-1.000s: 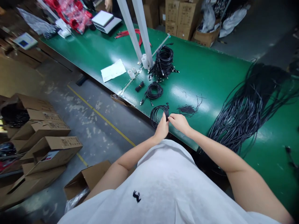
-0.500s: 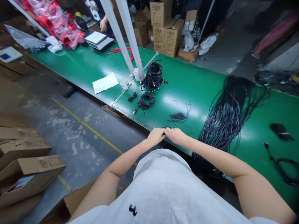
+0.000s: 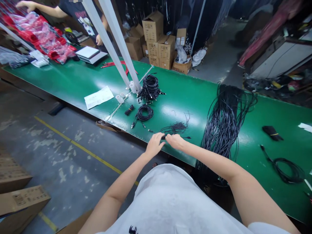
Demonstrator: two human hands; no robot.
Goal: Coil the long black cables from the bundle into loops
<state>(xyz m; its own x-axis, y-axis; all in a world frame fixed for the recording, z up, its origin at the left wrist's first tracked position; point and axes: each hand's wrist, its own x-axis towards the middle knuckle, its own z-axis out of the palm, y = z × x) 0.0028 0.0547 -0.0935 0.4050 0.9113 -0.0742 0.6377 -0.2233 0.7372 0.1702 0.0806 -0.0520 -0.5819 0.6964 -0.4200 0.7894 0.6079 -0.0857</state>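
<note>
At the near edge of the glossy green table [image 3: 185,104], the right hand [image 3: 175,141] is curled round a smooth black cable [image 3: 163,137], largely hidden by both hands; the left hand [image 3: 154,144] is spread loosely beside it, whereas a second ago it gripped the cable's round loops. Thin ties [image 3: 179,127] lie just beyond; a ring-shaped coil [image 3: 145,113] sits leftward, limp cords [image 3: 220,130] right.

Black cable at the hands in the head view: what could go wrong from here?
1. The black cable is by the front edge of the green table, and the left hand is spread open; if the right hand slipped, it might fall.
2. Loose thin black strands lie just beyond the hands and could snag.
3. The large black cord bundle hangs over the edge near the right forearm; brushing it might drag it down.
</note>
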